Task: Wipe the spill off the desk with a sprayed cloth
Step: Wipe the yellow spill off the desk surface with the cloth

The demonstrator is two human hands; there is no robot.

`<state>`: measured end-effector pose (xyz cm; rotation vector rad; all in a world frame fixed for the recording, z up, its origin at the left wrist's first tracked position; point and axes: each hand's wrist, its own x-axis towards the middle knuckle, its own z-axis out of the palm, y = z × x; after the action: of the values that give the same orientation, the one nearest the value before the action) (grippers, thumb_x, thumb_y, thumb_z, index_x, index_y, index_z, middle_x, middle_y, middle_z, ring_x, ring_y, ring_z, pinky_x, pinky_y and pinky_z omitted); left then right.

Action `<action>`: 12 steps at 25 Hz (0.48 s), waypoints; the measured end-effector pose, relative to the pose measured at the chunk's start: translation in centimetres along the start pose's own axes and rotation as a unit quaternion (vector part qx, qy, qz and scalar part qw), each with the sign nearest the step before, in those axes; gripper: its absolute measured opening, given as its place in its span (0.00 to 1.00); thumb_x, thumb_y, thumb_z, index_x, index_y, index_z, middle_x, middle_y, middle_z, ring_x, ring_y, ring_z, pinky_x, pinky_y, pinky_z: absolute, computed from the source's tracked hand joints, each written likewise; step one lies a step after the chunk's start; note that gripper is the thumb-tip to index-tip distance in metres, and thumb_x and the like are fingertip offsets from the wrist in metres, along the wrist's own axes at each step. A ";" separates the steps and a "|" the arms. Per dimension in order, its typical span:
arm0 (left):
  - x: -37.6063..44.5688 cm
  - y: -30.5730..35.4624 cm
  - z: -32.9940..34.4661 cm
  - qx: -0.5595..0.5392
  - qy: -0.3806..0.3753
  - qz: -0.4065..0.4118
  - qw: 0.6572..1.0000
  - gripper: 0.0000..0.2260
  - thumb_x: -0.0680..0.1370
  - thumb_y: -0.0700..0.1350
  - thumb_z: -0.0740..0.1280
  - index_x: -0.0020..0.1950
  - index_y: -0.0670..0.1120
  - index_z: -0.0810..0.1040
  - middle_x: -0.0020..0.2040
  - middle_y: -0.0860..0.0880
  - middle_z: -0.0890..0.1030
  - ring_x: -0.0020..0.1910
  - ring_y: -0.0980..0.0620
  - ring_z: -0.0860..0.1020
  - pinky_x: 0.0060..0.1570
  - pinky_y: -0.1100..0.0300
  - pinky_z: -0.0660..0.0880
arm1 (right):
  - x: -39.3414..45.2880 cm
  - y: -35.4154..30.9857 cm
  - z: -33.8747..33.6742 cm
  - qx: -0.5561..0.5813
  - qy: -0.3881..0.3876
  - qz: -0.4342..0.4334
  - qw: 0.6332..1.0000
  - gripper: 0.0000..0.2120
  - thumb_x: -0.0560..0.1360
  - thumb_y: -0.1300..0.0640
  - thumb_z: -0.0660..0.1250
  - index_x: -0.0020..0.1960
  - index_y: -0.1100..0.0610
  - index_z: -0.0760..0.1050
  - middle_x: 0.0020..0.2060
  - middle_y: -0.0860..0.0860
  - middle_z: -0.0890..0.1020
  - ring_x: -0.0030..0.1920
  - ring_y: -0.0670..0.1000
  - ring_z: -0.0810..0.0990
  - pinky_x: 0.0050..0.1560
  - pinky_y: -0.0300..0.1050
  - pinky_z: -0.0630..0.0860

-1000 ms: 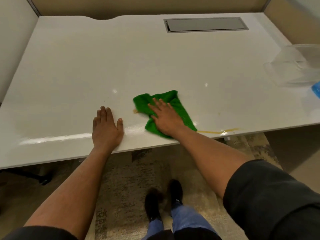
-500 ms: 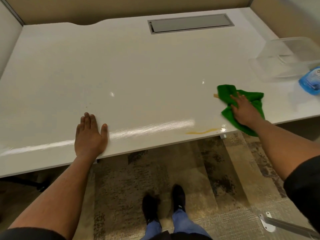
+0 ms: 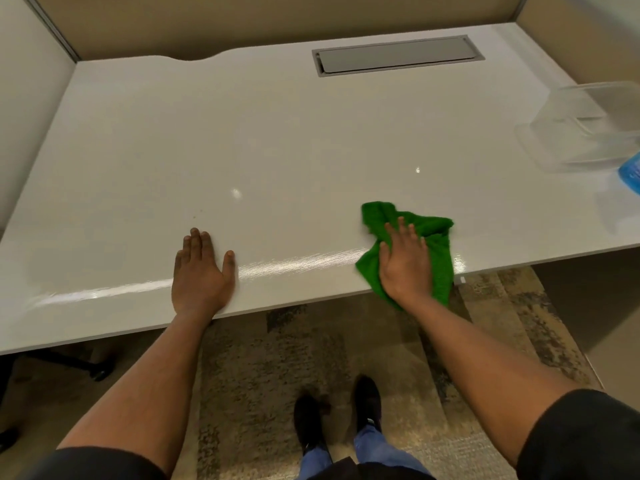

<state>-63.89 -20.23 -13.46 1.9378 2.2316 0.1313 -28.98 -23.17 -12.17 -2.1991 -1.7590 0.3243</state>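
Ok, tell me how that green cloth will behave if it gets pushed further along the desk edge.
The green cloth is probably floppy: it lies crumpled and folded under the right hand. It likely slides easily, since the desk looks glossy with a wet streak. Its near corner already overhangs the front edge, so it may droop or slip off if released.

Green cloth (image 3: 434,237), glossy white desk (image 3: 277,140), grey hatch (image 3: 394,57), mottled beige-brown carpet (image 3: 270,368), black shoes (image 3: 308,420)
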 end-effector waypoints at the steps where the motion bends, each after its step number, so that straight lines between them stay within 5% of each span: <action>1: -0.1 0.0 0.0 -0.005 0.002 0.002 1.000 0.32 0.82 0.60 0.46 0.80 0.41 0.48 0.81 0.43 0.49 0.80 0.45 0.48 0.78 0.51 0.47 | -0.7 -2.0 0.8 -0.002 -0.010 -0.018 1.000 0.24 0.82 0.49 0.49 0.76 0.56 0.61 0.77 0.56 0.59 0.78 0.57 0.56 0.77 0.55 0.51; 12: -0.6 -0.7 -0.8 -0.170 0.035 0.039 0.984 0.25 0.85 0.51 0.50 0.80 0.42 0.55 0.80 0.44 0.57 0.79 0.48 0.54 0.77 0.54 0.49 | -5.8 -14.7 5.3 -0.055 -0.141 -0.234 0.961 0.27 0.82 0.42 0.45 0.78 0.49 0.51 0.80 0.51 0.49 0.79 0.53 0.44 0.78 0.54 0.42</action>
<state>-64.67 -20.86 -12.79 1.8562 2.0129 0.5607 -45.49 -25.37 -11.63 -1.7898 -2.4316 0.4482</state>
